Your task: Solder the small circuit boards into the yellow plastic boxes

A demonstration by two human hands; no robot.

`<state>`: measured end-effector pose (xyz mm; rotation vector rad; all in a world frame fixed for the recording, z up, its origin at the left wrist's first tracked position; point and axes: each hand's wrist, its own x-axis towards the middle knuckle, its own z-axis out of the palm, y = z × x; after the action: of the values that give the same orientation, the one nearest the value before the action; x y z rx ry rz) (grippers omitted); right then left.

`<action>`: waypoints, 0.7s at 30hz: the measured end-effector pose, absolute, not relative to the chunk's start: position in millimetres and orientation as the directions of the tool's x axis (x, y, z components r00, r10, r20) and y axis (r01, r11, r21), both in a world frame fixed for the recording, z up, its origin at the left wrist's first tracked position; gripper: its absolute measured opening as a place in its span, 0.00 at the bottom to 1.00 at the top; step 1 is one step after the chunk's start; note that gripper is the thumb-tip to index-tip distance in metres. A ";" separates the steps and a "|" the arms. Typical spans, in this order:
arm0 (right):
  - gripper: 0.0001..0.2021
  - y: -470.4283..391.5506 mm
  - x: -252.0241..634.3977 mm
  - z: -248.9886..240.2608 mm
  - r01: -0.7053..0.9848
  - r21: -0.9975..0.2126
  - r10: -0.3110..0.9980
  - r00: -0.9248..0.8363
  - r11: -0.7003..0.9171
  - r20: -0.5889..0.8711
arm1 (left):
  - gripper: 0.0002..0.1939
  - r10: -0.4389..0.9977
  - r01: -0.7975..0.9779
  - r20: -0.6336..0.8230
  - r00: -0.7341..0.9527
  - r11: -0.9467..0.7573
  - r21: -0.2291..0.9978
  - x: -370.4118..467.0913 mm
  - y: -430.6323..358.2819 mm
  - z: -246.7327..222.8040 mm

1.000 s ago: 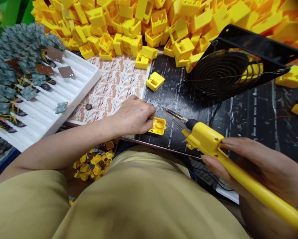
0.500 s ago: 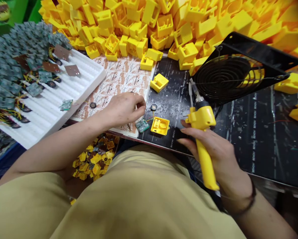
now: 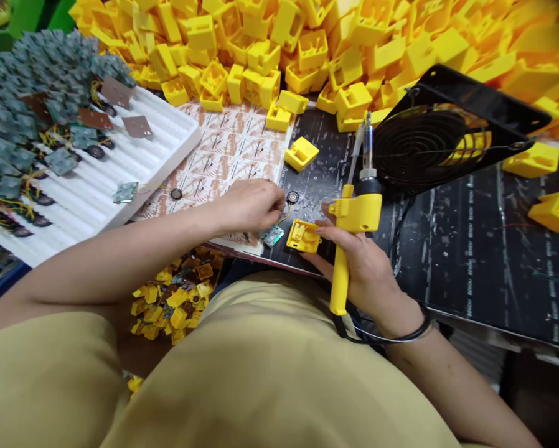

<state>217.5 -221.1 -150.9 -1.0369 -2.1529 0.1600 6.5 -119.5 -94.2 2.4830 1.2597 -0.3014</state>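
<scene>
My right hand (image 3: 361,261) is wrapped round a yellow soldering gun (image 3: 357,214), its metal tip pointing away from me. The thumb and a finger of that hand also touch the right side of an open yellow plastic case (image 3: 302,236), which lies on the black bench mat. Curled closed, my left hand (image 3: 258,204) is just left of a small round black speaker (image 3: 292,197); whatever its fingertips hold is hidden. Thin wires run from the speaker to a green circuit board (image 3: 272,236), lying between my left hand and the case.
A black fan (image 3: 475,99) stands tilted at the right. Yellow cases (image 3: 261,56) are heaped along the back. At the left, a white foam tray (image 3: 167,143) bears many boards with speakers. Another speaker (image 3: 176,194) lies on printed paper. A box of yellow parts (image 3: 179,298) is below the bench edge.
My right hand has moved left with the soldering gun, now more upright, and its fingers have reached the yellow case. My left hand has shifted slightly right and down, its fingers curling closer together.
</scene>
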 end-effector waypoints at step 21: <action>0.23 -206.6 212.8 -153.1 0.665 -0.392 0.733 -0.360 0.636 0.577 | 0.06 0.709 0.602 -0.203 0.675 -0.370 0.707 -5.3 -119.6 -96.6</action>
<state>212.8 -206.6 -153.1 -1.0869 -2.1091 0.1167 -5.3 -119.6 -96.6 2.0906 1.0072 0.1712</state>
